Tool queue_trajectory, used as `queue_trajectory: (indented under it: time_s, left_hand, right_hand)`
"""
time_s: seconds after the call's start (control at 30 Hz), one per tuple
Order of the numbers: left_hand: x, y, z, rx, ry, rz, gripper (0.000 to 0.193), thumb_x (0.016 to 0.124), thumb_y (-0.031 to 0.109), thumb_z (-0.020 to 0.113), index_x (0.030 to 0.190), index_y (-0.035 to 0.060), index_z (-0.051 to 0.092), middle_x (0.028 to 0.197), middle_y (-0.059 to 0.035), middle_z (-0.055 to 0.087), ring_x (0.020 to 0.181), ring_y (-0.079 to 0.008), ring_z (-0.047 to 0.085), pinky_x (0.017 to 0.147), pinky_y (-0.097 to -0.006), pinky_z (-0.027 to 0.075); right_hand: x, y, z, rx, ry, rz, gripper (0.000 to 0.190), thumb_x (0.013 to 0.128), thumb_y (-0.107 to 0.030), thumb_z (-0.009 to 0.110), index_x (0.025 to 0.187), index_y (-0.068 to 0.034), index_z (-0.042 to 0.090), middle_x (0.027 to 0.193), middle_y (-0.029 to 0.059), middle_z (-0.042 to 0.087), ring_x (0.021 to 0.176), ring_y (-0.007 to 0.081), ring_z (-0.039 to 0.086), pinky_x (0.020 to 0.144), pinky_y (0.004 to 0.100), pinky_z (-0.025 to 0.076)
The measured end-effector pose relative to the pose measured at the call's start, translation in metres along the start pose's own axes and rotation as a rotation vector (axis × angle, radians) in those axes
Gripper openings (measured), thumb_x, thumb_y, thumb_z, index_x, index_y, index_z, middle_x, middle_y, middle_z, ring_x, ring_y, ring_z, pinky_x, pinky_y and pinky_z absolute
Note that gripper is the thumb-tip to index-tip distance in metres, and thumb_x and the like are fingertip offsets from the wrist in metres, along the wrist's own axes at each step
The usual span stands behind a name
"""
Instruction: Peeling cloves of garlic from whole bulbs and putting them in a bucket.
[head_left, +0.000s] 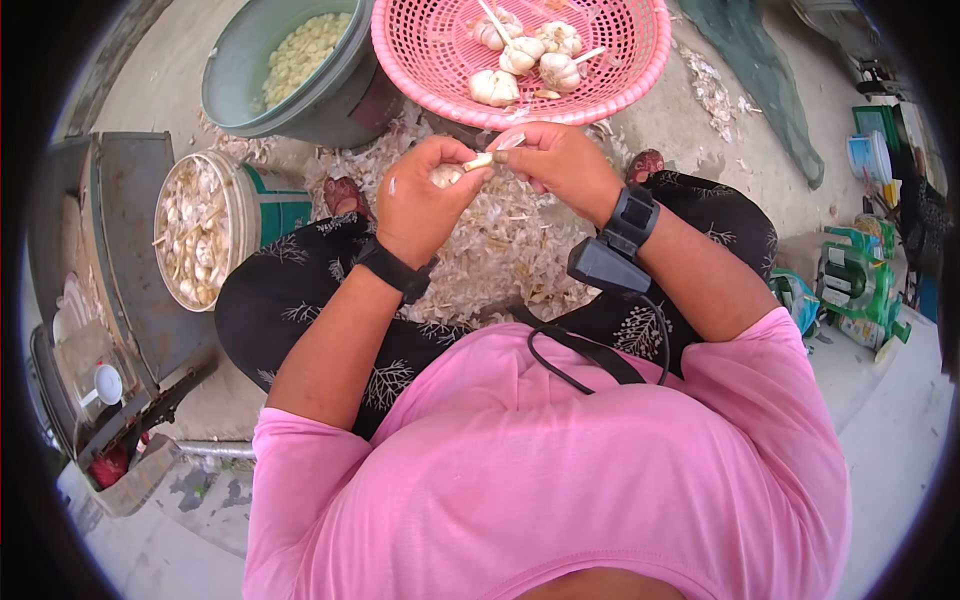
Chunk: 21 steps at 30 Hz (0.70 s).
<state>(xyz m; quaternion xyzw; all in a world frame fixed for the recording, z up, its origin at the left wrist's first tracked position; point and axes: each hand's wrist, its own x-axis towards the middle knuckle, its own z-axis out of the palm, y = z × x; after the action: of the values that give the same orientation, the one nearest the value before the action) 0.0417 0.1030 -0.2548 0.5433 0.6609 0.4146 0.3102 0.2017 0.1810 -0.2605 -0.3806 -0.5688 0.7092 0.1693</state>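
Between the thumb and fingers of my left hand (426, 202) is a garlic bulb (446, 176), mostly hidden by the fingers. Its pale cut stem (478, 162) points toward my other hand. My right hand (566, 169) pinches a piece of papery garlic skin (512, 142) right at the stem's end. Just beyond both hands stands a pink plastic basket (517, 118), with several whole garlic bulbs (521, 55) and loose skins inside. A thick layer of garlic skins (502, 262) covers the ground between my legs.
A grey tub (330, 127) at the upper left holds peeled garlic cloves (307, 56) in water. By my left knee, a white bucket (244, 225) is filled with garlic bulbs (202, 251). A metal cabinet (142, 247) stands farther left. Green netting (776, 82) and green packages (855, 281) lie right.
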Motion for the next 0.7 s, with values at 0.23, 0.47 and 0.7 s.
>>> queue_trajectory:
  time_s: [0.23,0.47,0.7]
  left_hand:
    - [0.000,0.005,-0.001,0.009,-0.035,0.033,0.019,0.066,0.009,0.071,0.079,0.0034,0.058,0.075,-0.0041,0.060,0.070,-0.0116,0.055,0.065,-0.0241,0.044]
    - [0.002,0.008,-0.007,-0.417,-0.220,-0.236,0.020,0.069,-0.001,0.067,0.086,0.0018,0.057,0.081,-0.0024,0.060,0.072,-0.0053,0.053,0.063,-0.0181,0.043]
    - [0.006,0.000,-0.005,-0.582,-0.336,-0.290,0.026,0.075,0.004,0.063,0.100,0.0017,0.054,0.089,-0.0042,0.059,0.077,-0.0068,0.053,0.065,-0.0183,0.043]
  right_hand:
    - [0.002,0.004,-0.001,-0.234,0.063,0.015,0.013,0.080,-0.016,0.053,0.082,-0.005,0.059,0.058,-0.0057,0.046,0.045,0.0020,0.037,0.041,0.0174,0.029]
    - [0.003,0.007,-0.005,0.610,-0.201,0.272,0.009,0.079,-0.014,0.051,0.076,-0.006,0.055,0.054,-0.0042,0.039,0.042,0.0029,0.030,0.039,0.0183,0.022]
    - [0.003,-0.005,-0.008,0.439,-0.251,0.112,0.009,0.079,-0.013,0.049,0.082,-0.006,0.054,0.056,-0.0052,0.041,0.044,0.0019,0.032,0.040,0.0176,0.024]
